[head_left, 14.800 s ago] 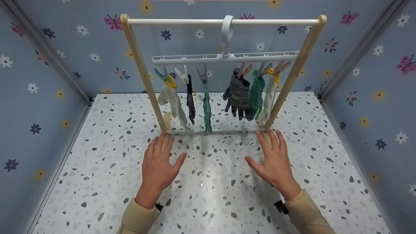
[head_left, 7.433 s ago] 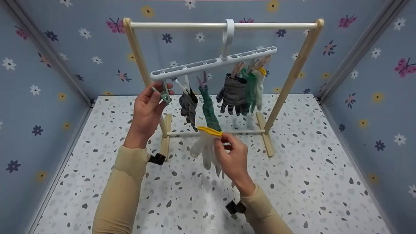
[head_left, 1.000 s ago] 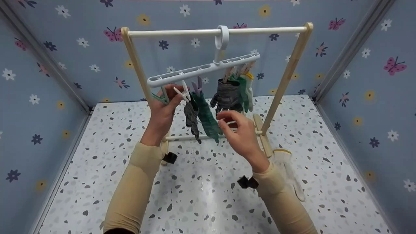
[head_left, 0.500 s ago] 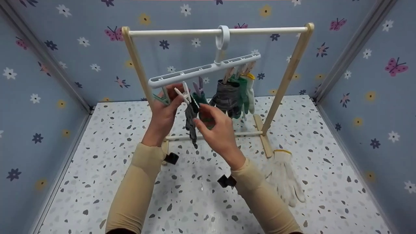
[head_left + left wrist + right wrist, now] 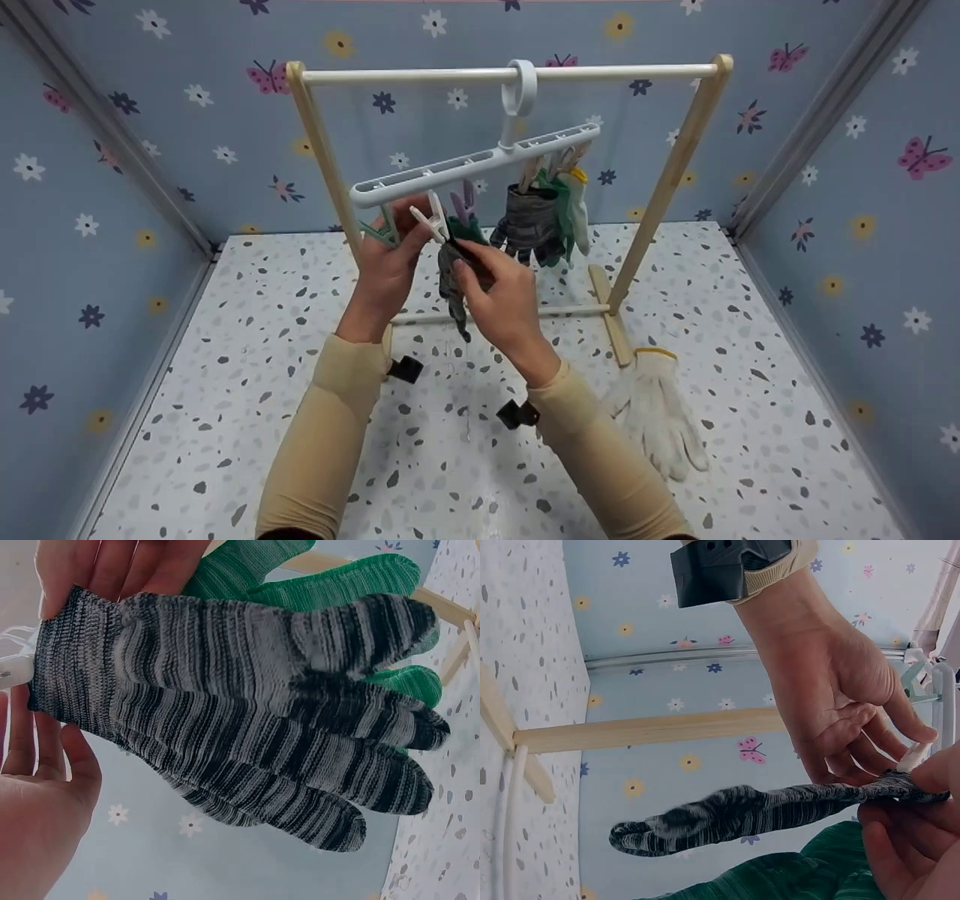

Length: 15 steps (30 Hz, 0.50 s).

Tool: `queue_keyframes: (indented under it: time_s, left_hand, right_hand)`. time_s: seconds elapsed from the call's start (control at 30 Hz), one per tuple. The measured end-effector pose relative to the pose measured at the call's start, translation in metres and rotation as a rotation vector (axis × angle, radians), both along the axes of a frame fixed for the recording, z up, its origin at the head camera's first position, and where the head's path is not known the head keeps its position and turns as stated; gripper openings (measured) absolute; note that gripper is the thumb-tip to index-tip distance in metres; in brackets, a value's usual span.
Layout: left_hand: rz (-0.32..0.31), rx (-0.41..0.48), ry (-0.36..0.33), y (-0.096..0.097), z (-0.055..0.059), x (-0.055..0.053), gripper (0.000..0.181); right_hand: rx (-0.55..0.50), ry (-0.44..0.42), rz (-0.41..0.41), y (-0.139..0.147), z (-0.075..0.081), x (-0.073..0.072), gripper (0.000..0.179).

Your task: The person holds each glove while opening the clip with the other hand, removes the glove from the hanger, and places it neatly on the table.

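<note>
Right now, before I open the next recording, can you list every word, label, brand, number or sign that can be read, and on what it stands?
None: no readable text shows in any view.
The wallpaper has only printed pictures.
No lettering shows on the striped glove, the loose white glove or the hanger.
Any marking on the white clothespin is too small to read.

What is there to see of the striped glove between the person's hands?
The striped glove looks knitted, banded black and grey, with a ribbed cuff. It hangs fingers-down below the hanger, its cuff touching a white peg and in the grip of the right hand. Whether the peg clamps it is unclear.
</note>
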<state>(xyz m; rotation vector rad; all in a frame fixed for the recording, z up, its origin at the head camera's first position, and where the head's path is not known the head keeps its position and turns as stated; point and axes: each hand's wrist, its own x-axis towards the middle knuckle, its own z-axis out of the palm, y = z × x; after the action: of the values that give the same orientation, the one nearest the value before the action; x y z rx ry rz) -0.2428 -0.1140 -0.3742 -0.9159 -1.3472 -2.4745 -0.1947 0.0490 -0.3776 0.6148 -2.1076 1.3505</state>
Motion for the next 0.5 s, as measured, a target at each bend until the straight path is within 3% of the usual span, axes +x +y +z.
queue_keyframes:
  time_s: [0.33,0.5]
  left_hand:
    - [-0.002,-0.023,0.020,0.0043,0.0042,0.0010,0.039]
    - [-0.017,0.006,-0.013,0.0065,0.0046,0.0018,0.038]
  right_hand:
    - [0.017,0.025,-0.026,0.0000,0.0004,0.0023,0.020]
    - [0.015,0.031,-0.039,0.0009,0.0000,0.0019,0.018]
